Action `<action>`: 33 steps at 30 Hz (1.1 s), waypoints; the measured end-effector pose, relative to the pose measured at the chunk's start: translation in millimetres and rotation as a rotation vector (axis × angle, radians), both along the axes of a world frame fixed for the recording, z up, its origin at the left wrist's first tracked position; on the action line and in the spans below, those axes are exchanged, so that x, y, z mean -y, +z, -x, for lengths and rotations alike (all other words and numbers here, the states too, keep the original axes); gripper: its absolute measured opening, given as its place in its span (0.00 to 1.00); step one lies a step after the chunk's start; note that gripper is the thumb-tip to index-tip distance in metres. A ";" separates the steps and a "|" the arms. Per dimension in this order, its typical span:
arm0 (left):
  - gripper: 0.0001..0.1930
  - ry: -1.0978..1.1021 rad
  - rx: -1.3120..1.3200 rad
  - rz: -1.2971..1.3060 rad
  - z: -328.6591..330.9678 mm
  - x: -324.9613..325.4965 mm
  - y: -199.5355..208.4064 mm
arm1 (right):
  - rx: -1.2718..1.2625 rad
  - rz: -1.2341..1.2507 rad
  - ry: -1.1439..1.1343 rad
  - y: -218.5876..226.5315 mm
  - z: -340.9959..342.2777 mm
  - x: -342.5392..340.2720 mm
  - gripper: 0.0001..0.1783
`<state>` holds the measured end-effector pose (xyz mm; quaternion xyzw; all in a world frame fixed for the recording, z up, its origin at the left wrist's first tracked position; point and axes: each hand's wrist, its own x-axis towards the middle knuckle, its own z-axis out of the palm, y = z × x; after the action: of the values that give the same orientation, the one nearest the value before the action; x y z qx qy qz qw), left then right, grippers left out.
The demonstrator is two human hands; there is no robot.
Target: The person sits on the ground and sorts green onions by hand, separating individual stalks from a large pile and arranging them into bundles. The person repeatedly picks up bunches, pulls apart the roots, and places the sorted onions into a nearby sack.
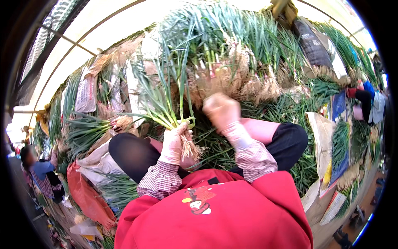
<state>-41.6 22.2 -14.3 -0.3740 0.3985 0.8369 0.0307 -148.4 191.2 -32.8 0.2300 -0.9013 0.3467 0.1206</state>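
My left hand (174, 145), in a pale thin glove, is closed round a small bunch of green onions (169, 110). Their long leaves point up and away from me. Pale stringy roots (191, 150) hang out below the fist. My right hand (223, 111), also gloved, is raised to the right of the bunch and apart from it. It looks curled, but motion blurs its fingers, so I cannot make out whether anything is in them. Beyond it stands a big heap of green onions (232, 31), roots toward me.
Loose green leaves (211, 141) lie round my crossed legs. A tied bundle of green onions (93, 129) rests at left, above a red sack (89, 193). At right are a pale sack (321, 143) and more onions (340, 145). Other people sit at far left (41, 170) and far right (369, 97).
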 end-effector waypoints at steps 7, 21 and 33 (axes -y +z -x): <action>0.07 -0.059 -0.060 0.022 -15.8 5.1 2.1 | 1.268 0.499 0.164 7.2 -33.8 34.3 0.22; 0.19 0.239 -0.840 -0.914 -39.3 105.4 124.4 | 0.384 -0.182 0.066 5.6 48.9 4.0 0.18; 0.16 -0.285 -0.261 -0.223 56.1 33.0 30.9 | 0.170 -0.097 0.291 70.8 -4.7 14.4 0.12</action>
<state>-97.7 -10.8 16.6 -0.1965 0.3531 0.9043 0.1381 -143.8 176.8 37.9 0.3335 -0.8810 0.3350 -0.0189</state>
